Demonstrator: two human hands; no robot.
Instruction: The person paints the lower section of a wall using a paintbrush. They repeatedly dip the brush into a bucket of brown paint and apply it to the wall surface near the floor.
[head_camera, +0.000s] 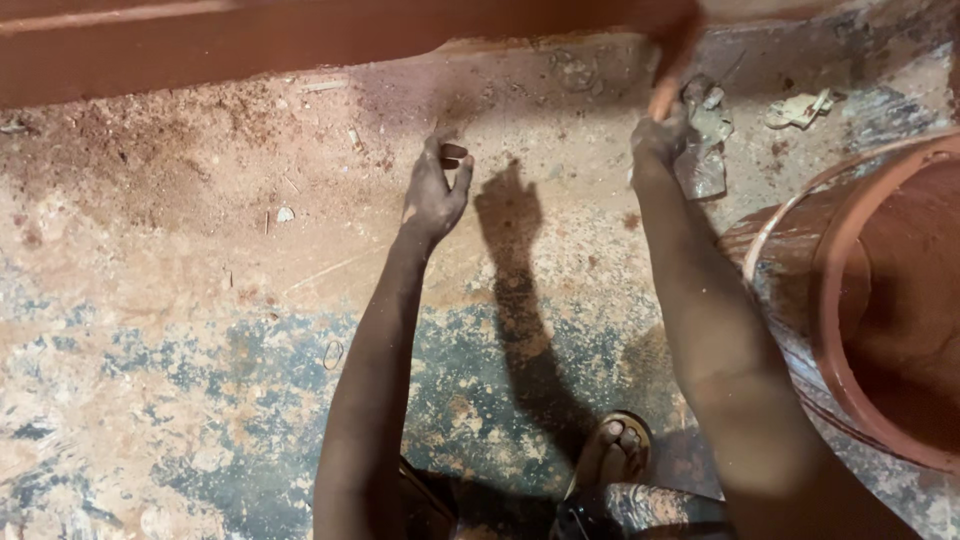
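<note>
My left hand (437, 183) hangs over the dusty floor with fingers loosely curled and apart, holding nothing. My right hand (660, 135) is closed around the handle of a brush-like tool (672, 55) coated in red-brown paint; its blurred upper end reaches the base of the red-brown painted wall (250, 45). Both forearms stretch out from the bottom of the view.
A large bucket (850, 300) smeared with red-brown paint stands at the right, close to my right arm. Crumpled scraps (705, 140) and a paper bit (800, 107) lie on the floor (200, 350). My sandalled foot (615, 455) shows at the bottom.
</note>
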